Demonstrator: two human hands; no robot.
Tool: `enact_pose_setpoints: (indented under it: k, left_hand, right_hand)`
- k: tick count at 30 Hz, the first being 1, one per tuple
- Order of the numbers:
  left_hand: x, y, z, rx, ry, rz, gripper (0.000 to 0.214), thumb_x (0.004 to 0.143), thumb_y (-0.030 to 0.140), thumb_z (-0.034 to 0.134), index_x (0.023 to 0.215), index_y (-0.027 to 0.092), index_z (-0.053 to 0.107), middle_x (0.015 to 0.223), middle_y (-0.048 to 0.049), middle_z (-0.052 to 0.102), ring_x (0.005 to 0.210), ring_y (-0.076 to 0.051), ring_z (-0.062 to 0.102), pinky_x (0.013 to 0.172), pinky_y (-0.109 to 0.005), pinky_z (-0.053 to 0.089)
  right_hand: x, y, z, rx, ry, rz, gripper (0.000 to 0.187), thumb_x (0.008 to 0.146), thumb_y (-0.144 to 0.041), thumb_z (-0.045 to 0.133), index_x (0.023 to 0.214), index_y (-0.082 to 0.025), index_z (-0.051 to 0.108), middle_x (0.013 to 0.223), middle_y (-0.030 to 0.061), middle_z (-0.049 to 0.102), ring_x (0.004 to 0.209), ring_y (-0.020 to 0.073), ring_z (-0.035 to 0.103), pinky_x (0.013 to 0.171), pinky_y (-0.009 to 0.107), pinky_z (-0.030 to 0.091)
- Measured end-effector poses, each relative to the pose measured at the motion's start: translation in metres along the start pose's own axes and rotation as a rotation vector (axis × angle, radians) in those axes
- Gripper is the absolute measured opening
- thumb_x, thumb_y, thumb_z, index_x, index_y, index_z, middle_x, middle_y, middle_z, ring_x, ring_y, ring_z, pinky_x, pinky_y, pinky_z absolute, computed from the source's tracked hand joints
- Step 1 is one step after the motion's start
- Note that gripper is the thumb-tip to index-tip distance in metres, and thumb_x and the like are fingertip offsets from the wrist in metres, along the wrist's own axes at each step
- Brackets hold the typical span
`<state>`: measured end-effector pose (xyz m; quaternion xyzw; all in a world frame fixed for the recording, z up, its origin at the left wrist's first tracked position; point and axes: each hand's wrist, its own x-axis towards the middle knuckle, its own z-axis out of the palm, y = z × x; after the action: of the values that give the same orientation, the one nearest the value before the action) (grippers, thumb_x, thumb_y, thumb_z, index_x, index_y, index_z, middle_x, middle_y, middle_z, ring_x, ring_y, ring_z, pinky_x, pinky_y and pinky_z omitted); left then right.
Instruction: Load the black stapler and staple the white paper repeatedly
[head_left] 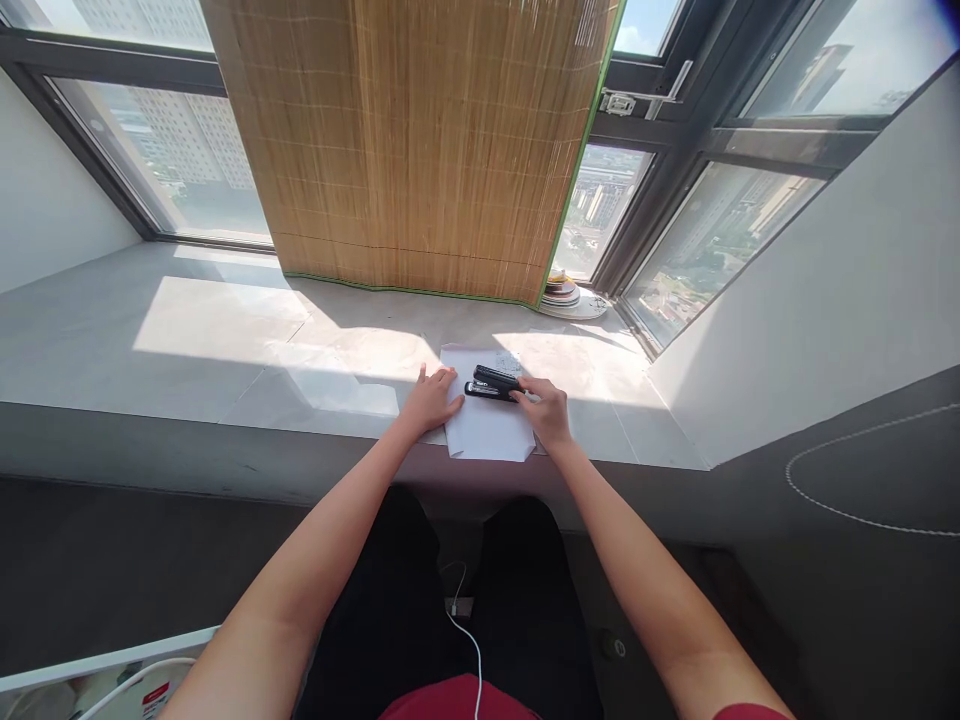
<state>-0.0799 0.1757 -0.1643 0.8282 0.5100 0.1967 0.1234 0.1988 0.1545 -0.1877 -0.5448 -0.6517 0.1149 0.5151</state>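
White sheets of paper [486, 425] lie on the grey windowsill [225, 340] near its front edge. My left hand [430, 398] rests flat on the paper's left side, fingers stretched out. A black stapler [491, 385] lies across the upper part of the paper. My right hand [546, 408] is closed round the stapler's right end. Some small printed marks show at the paper's far edge.
A bamboo blind [412, 140] hangs over the middle window. A stack of plates [564, 293] sits in the sill's back right corner. A white wall [810, 290] closes off the right side. A white cable [469, 640] runs over my lap.
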Motion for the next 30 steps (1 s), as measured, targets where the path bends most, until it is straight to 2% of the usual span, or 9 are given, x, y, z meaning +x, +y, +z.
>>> enact_pose_setpoints:
  k: [4, 7, 12, 15, 18, 20, 23, 26, 30]
  left_hand:
    - [0.001, -0.005, -0.001, -0.154, 0.029, -0.071, 0.059, 0.095, 0.040, 0.070, 0.148, 0.017, 0.056, 0.157, -0.0183, 0.060, 0.148, -0.035, 0.056, 0.126, -0.049, 0.043]
    - [0.000, -0.006, -0.002, -0.208, 0.051, -0.112, 0.062, 0.093, 0.041, 0.074, 0.148, 0.019, 0.056, 0.155, -0.0170, 0.062, 0.144, -0.036, 0.060, 0.119, -0.048, 0.050]
    - [-0.002, -0.007, -0.002, -0.241, 0.072, -0.103, 0.061, 0.090, 0.040, 0.078, 0.145, 0.022, 0.058, 0.150, -0.0162, 0.065, 0.139, -0.037, 0.063, 0.117, -0.049, 0.051]
    - [0.000, -0.007, 0.000, -0.294, 0.077, -0.109, 0.057, 0.091, 0.041, 0.076, 0.142, 0.021, 0.060, 0.149, -0.0168, 0.066, 0.141, -0.038, 0.062, 0.119, -0.051, 0.049]
    - [0.003, -0.009, -0.002, -0.508, 0.134, -0.181, 0.042, 0.098, 0.042, 0.063, 0.136, 0.023, 0.065, 0.147, -0.0148, 0.069, 0.141, -0.036, 0.062, 0.122, -0.053, 0.046]
    - [0.005, -0.010, -0.005, -0.778, 0.263, -0.258, 0.037, 0.102, 0.041, 0.055, 0.132, 0.024, 0.068, 0.150, -0.0117, 0.069, 0.146, -0.032, 0.059, 0.126, -0.050, 0.043]
    - [0.005, -0.012, -0.013, -1.363, 0.421, -0.363, 0.046, 0.109, 0.048, 0.037, 0.134, 0.023, 0.068, 0.160, -0.0098, 0.062, 0.153, -0.026, 0.055, 0.127, -0.045, 0.044]
    - [0.001, -0.013, -0.018, -1.809, 0.357, -0.376, 0.065, 0.112, 0.049, 0.017, 0.138, 0.015, 0.065, 0.164, -0.0155, 0.058, 0.152, -0.025, 0.057, 0.126, -0.043, 0.047]
    - [-0.003, -0.012, -0.020, -1.891, 0.280, -0.379, 0.072, 0.112, 0.047, 0.010, 0.145, 0.010, 0.063, 0.160, -0.0175, 0.061, 0.154, -0.027, 0.055, 0.126, -0.049, 0.049]
  right_hand:
    - [-0.002, 0.000, 0.003, 0.051, 0.017, 0.078, 0.018, 0.082, -0.033, 0.079, 0.095, -0.024, 0.087, 0.113, 0.0104, 0.086, 0.099, 0.0323, 0.081, 0.102, 0.055, 0.064]
    - [-0.002, -0.003, 0.001, 0.045, 0.021, 0.098, 0.023, 0.082, -0.036, 0.078, 0.098, -0.023, 0.086, 0.113, 0.0122, 0.085, 0.104, 0.0337, 0.080, 0.103, 0.055, 0.063]
    - [0.019, -0.009, -0.001, 0.053, -0.151, 0.040, 0.065, 0.073, -0.044, 0.087, 0.134, -0.023, 0.076, 0.136, 0.0129, 0.078, 0.121, 0.0335, 0.074, 0.102, 0.051, 0.061]
    - [0.035, -0.016, 0.005, 0.011, -0.345, 0.026, 0.046, 0.074, -0.040, 0.085, 0.116, -0.023, 0.082, 0.110, 0.0073, 0.084, 0.101, 0.0299, 0.078, 0.091, 0.044, 0.062]
    - [0.040, -0.032, 0.012, -0.037, -0.363, -0.012, 0.025, 0.077, -0.036, 0.082, 0.097, -0.021, 0.083, 0.084, 0.0026, 0.081, 0.081, 0.0255, 0.075, 0.078, 0.037, 0.060]
    - [0.035, -0.050, 0.018, -0.066, -0.257, -0.086, 0.022, 0.082, -0.032, 0.078, 0.101, -0.021, 0.082, 0.086, 0.0036, 0.081, 0.080, 0.0245, 0.074, 0.076, 0.036, 0.059]
    - [0.021, -0.081, 0.028, -0.192, -0.135, -0.320, 0.024, 0.093, -0.021, 0.068, 0.112, -0.022, 0.081, 0.105, 0.0089, 0.083, 0.098, 0.0277, 0.075, 0.086, 0.040, 0.061]
    - [0.010, -0.105, 0.041, -0.309, -0.203, -0.592, 0.032, 0.102, -0.011, 0.055, 0.120, -0.023, 0.079, 0.118, 0.0119, 0.081, 0.118, 0.0297, 0.072, 0.102, 0.046, 0.060]
    - [0.007, -0.116, 0.053, -0.344, -0.323, -0.748, 0.038, 0.108, -0.009, 0.047, 0.125, -0.025, 0.077, 0.120, 0.0120, 0.080, 0.121, 0.0281, 0.071, 0.108, 0.048, 0.059]
